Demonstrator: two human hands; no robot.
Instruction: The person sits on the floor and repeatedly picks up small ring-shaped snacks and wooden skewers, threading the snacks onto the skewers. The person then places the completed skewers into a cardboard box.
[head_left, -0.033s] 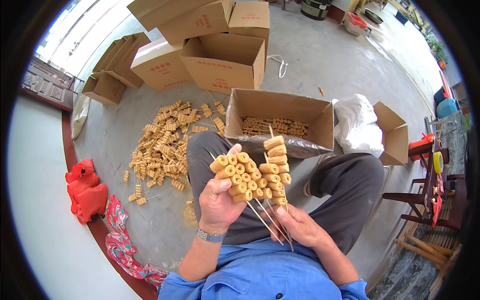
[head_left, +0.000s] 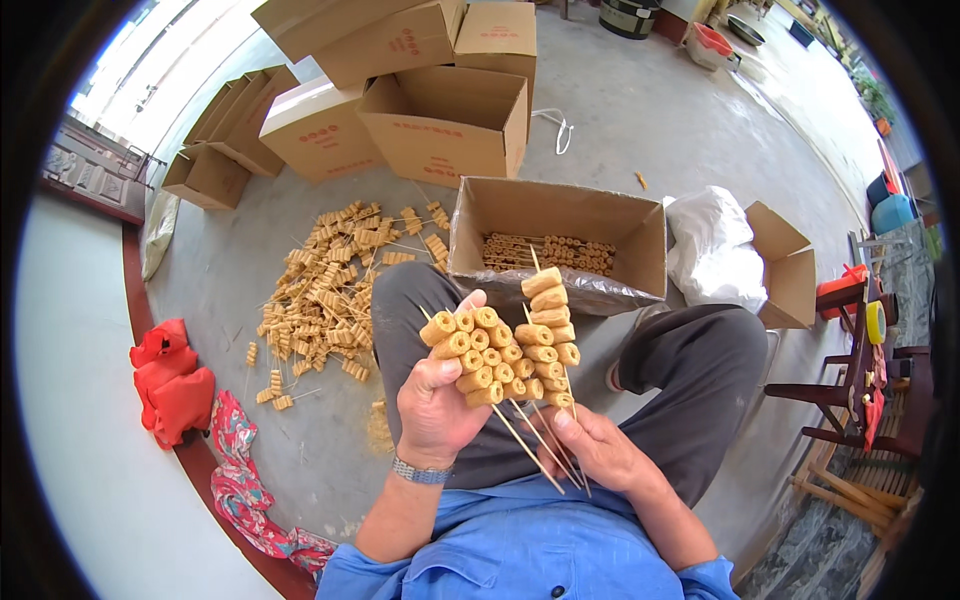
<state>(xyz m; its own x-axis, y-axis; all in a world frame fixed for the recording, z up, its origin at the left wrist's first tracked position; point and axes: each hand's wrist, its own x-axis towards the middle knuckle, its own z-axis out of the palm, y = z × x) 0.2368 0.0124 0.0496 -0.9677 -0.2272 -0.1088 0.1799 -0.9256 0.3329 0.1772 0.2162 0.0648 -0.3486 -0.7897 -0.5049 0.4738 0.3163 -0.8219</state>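
My left hand (head_left: 440, 408) is closed round a bunch of skewers threaded with golden, hollow fried rolls (head_left: 480, 358), the rolls packed side by side above my palm. Bare stick ends slant down to the right from it. My right hand (head_left: 592, 447) pinches the lower sticks of further skewers (head_left: 548, 340), whose rolls stand just right of the bunch and touch it. Beyond my hands, an open lined carton (head_left: 560, 215) holds rows of browner skewers (head_left: 550, 253). A large heap of loose skewers (head_left: 330, 285) lies on the floor to the left.
Several cardboard boxes (head_left: 440, 120) stand stacked behind the heap. A white plastic bag (head_left: 712, 250) and a small open box (head_left: 780, 265) sit right of the lined carton. Red cloth (head_left: 175, 385) and flowered fabric (head_left: 240, 480) lie at left; a dark wooden chair (head_left: 845, 370) is at right.
The skewers in my right hand have shifted slightly left and tilted closer against the left-hand bunch. My left hand has hardly moved.
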